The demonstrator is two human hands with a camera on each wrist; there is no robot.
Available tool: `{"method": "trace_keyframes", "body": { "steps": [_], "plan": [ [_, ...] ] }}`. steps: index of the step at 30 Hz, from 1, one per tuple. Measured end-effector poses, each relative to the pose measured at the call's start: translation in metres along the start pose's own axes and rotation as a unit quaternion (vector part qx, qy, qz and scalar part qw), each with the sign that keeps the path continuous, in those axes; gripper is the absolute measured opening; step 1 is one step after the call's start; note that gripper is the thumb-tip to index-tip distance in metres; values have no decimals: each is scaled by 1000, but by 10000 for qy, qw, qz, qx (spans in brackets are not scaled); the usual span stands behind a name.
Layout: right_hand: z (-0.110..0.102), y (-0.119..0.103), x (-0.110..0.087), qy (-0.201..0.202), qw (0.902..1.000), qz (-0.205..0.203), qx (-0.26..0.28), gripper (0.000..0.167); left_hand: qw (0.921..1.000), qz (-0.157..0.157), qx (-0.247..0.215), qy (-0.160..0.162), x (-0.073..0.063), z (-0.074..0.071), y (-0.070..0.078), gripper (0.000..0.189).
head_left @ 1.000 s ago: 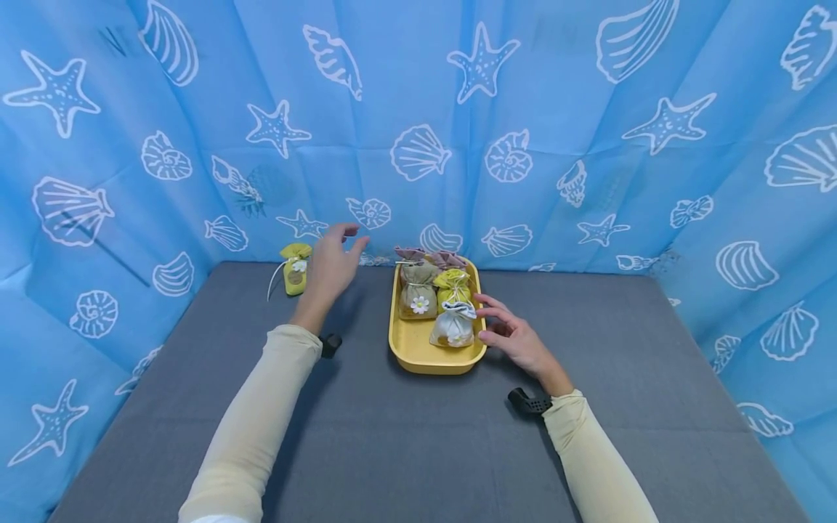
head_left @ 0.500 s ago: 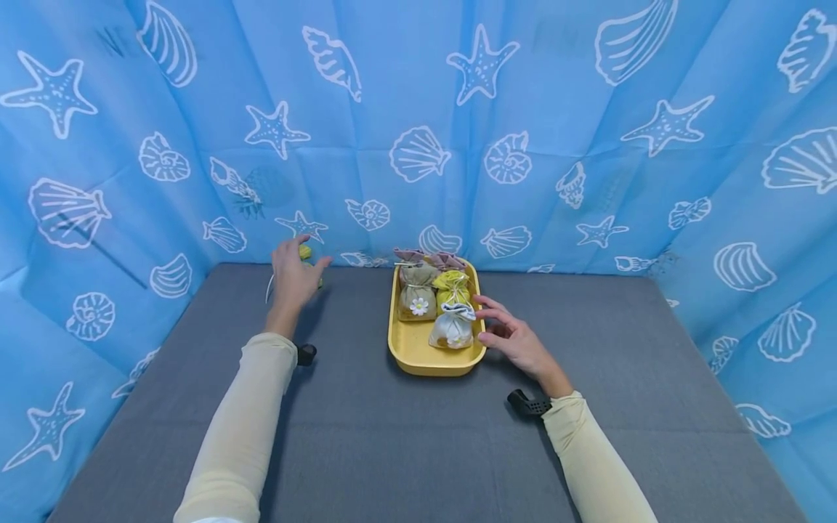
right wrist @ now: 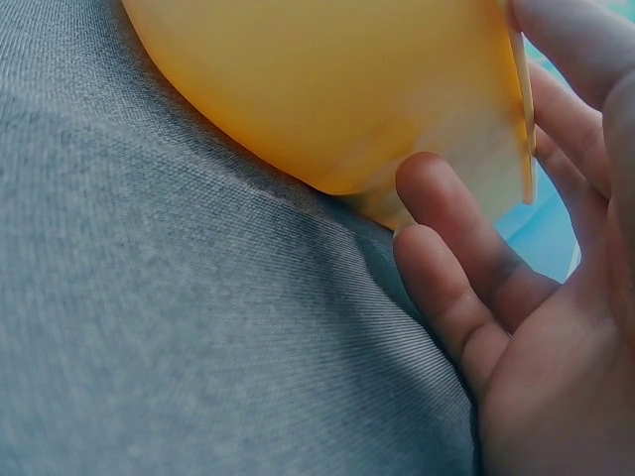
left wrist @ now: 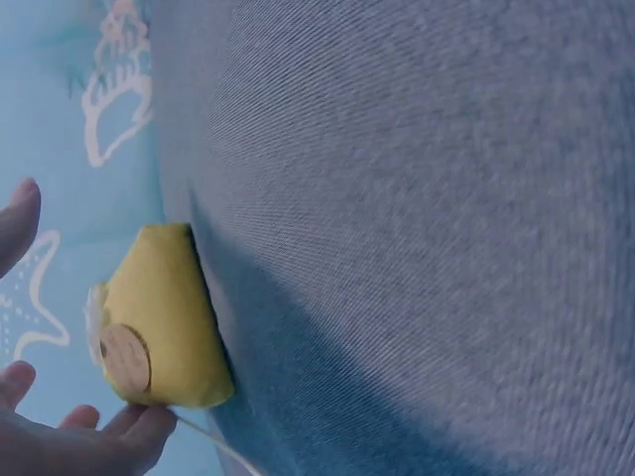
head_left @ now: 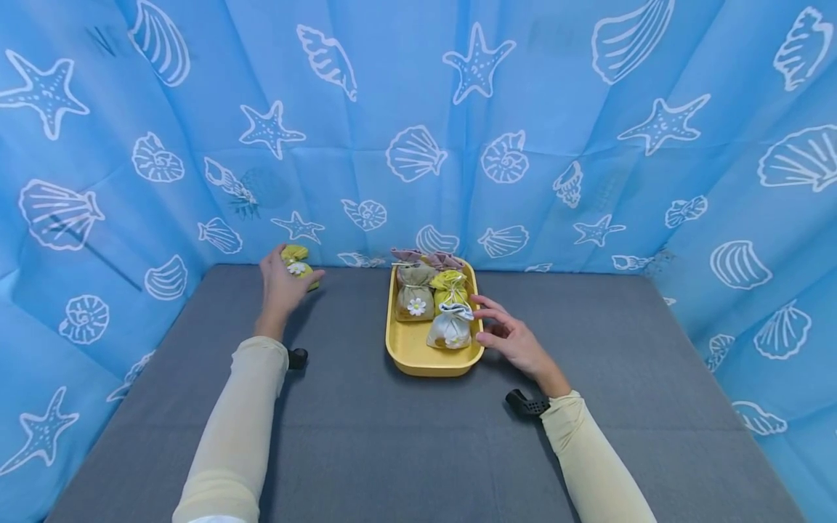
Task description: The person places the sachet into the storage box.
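A small yellow drawstring pouch with a white flower stands at the far left of the table. My left hand is around its near side and partly hides it. In the left wrist view, fingertips meet the lower side of the pouch, while the thumb stays apart from it. A thin white cord trails from beneath those fingers. At the right side of a yellow tray, my right hand rests with loosely bent fingers; the right wrist view has them against the tray wall.
Inside the tray sit a greenish-grey pouch with a daisy, a yellow pouch, a white pouch and pinkish cloth tops at the back. A blue shell-print curtain borders the grey table.
My left hand has moved left from beside the tray to the lone yellow pouch and come around it. The right hand stays at the tray.
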State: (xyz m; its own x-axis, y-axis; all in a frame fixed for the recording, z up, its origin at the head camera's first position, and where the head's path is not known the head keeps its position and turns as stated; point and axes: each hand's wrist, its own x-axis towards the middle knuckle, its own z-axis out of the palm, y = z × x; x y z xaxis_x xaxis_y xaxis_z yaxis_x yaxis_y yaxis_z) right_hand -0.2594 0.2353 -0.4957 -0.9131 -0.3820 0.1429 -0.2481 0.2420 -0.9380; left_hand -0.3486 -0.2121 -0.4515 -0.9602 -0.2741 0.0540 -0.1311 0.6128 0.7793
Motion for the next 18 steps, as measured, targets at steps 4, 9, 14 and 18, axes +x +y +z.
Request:
{"method": "trace_keyframes", "body": {
  "steps": [4,9,14,18],
  "plan": [
    [0,2,0,-8,10000,-21,1,37,9999,-93,-117,8,0,-5,0,105],
    [0,4,1,-29,10000,-48,-33,37,9995,-231,-193,38,-3,-9,1,104],
    [0,4,0,-39,10000,-62,-10,37,9985,-455,-294,-34,-3,-10,3,104],
    [0,3,1,-17,10000,-69,-6,37,9978,-566,-333,-66,-3,-12,5,97]
  ]
}}
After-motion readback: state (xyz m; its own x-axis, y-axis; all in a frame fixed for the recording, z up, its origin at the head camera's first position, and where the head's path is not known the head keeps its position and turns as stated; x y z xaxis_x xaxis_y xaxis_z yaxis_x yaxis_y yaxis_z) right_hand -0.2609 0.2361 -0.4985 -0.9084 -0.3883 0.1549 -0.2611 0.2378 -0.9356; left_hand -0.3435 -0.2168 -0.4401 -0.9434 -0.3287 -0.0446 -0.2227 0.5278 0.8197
